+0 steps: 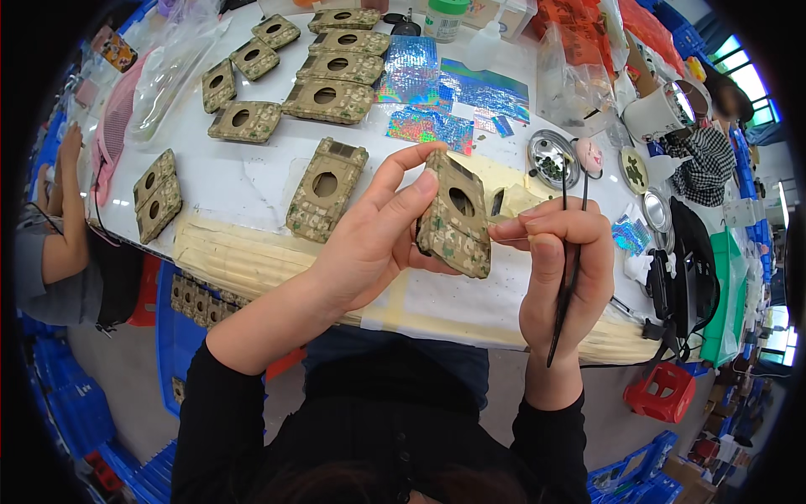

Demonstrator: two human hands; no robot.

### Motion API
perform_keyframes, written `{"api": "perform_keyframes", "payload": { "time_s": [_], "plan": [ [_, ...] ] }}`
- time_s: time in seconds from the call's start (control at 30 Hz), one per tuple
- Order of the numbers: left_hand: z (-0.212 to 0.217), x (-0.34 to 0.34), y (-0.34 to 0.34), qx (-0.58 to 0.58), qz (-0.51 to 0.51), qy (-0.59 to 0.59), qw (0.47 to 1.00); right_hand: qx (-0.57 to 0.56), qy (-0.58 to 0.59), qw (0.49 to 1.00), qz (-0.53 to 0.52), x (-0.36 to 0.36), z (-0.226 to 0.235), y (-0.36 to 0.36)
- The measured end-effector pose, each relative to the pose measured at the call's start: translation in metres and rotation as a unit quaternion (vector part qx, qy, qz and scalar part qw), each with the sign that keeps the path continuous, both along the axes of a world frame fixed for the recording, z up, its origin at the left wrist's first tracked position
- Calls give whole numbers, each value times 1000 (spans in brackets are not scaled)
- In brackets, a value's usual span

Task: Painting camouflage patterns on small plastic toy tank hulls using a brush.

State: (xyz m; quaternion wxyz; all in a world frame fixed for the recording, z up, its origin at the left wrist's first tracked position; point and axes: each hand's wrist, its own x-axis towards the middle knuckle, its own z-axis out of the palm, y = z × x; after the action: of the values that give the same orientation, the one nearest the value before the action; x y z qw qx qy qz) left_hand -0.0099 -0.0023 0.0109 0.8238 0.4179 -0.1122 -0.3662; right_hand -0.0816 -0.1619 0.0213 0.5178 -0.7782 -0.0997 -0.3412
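Observation:
My left hand (361,231) grips a camouflage-painted model tank hull (449,239) by its sides, tilted up off the table. The hull has a round dark hole in its top. My right hand (575,281) is closed around black tweezers (561,323), whose two arms stick out above and below the fingers. Between its thumb and index finger, a thin pale strand or needle points at the hull's right edge; which it is I cannot tell. Another hull (326,186) lies flat on the table to the left of my left hand.
Several more hulls (327,99) stand at the back left. Shiny holographic sheets (430,128) lie behind my hands. A round metal dish (552,158) holds small dark green pieces. Masking tape (243,252) covers the table's front edge. Another person's arm (69,210) is at the far left.

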Motion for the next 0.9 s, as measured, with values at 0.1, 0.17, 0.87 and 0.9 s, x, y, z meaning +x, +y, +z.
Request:
{"api": "perform_keyframes", "payload": {
  "time_s": [0.1, 0.17, 0.87, 0.9],
  "plan": [
    [0, 0, 0, 1, 1, -3, 1000, -1, -3, 1000, -1, 0, -1, 0],
    [0, 0, 0, 1, 1, -1, 1000, -5, -4, 1000, -1, 1, -1, -1],
    [1, 0, 0, -3, -1, 1, 1000, 13, 10, 1000, 13, 2, 0, -1],
    [1, 0, 1, -3, -2, 3, 1000, 15, 10, 1000, 14, 2, 0, -1]
  ]
}}
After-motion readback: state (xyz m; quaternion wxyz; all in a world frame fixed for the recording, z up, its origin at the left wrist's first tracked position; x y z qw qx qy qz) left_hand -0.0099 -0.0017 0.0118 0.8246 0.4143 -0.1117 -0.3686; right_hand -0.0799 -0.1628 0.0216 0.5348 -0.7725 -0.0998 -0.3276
